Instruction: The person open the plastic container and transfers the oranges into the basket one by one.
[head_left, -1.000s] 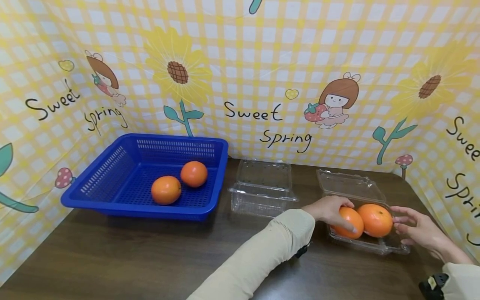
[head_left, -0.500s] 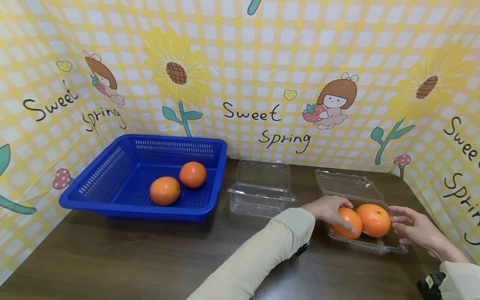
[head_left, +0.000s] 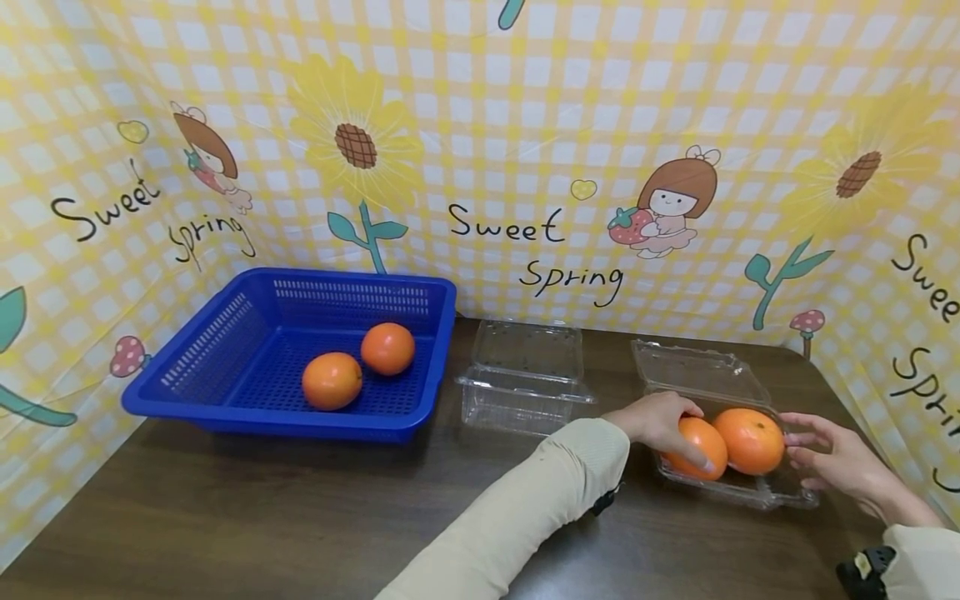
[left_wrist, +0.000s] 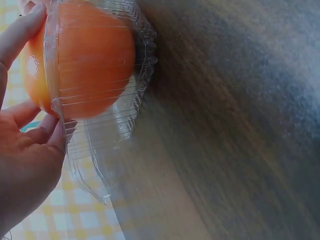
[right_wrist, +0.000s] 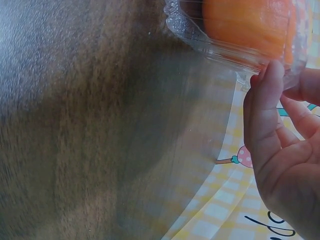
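Note:
Two oranges sit side by side in an open clear plastic clamshell box (head_left: 750,495) at the right of the table. My left hand (head_left: 660,425) grips the left orange (head_left: 699,450), its thumb across the near side; in the left wrist view the orange (left_wrist: 92,65) shows through the box wall. By the right orange (head_left: 750,440), my right hand (head_left: 847,462) pinches the box's right rim, as the right wrist view shows with the fingers (right_wrist: 270,90) at the plastic edge. The box's lid (head_left: 701,372) leans back, raised behind the fruit.
A blue plastic basket (head_left: 285,421) stands at the left with two more oranges (head_left: 332,381) inside. Between basket and hands is a second open clear clamshell box (head_left: 517,408). A checked cloth (head_left: 525,125) hangs behind and at both sides of the brown table (head_left: 262,508).

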